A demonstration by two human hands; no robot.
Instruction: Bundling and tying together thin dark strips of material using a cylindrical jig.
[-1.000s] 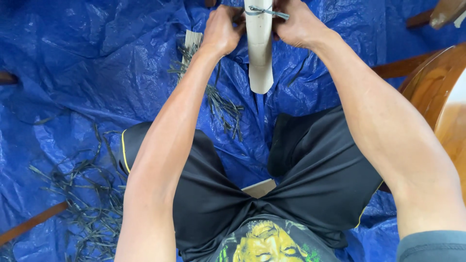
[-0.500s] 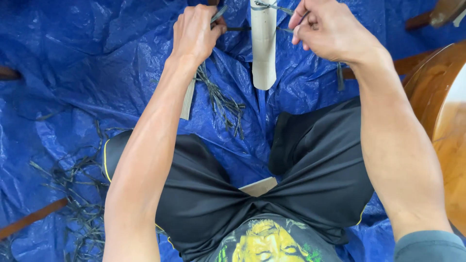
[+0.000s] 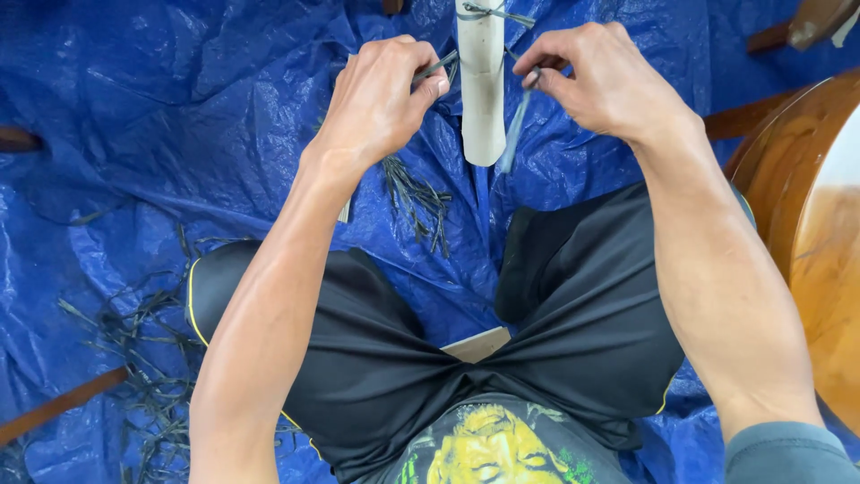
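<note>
A pale, flat strip of wood or bamboo (image 3: pixel 482 85) stands upright between my knees, with a thin grey-green strap (image 3: pixel 491 12) tied round its top. My left hand (image 3: pixel 381 94) pinches one end of that strap just left of the pale strip. My right hand (image 3: pixel 602 79) pinches the other end on the right, and a loose tail of strap (image 3: pixel 514 134) hangs down from its fingers. Both hands are closed on the strap, one on each side of the pale strip.
A blue tarpaulin (image 3: pixel 134 116) covers the floor. Loose dark strap offcuts (image 3: pixel 417 197) lie between my legs, and several more (image 3: pixel 134 341) at the lower left. A brown wooden chair or table edge (image 3: pixel 797 206) rises at the right. A wooden slat (image 3: pixel 54 408) lies at the lower left.
My hands have drawn apart from the top of the pale strip and come lower in view, each now pulling an end of the strap outward. The view has tilted slightly.
</note>
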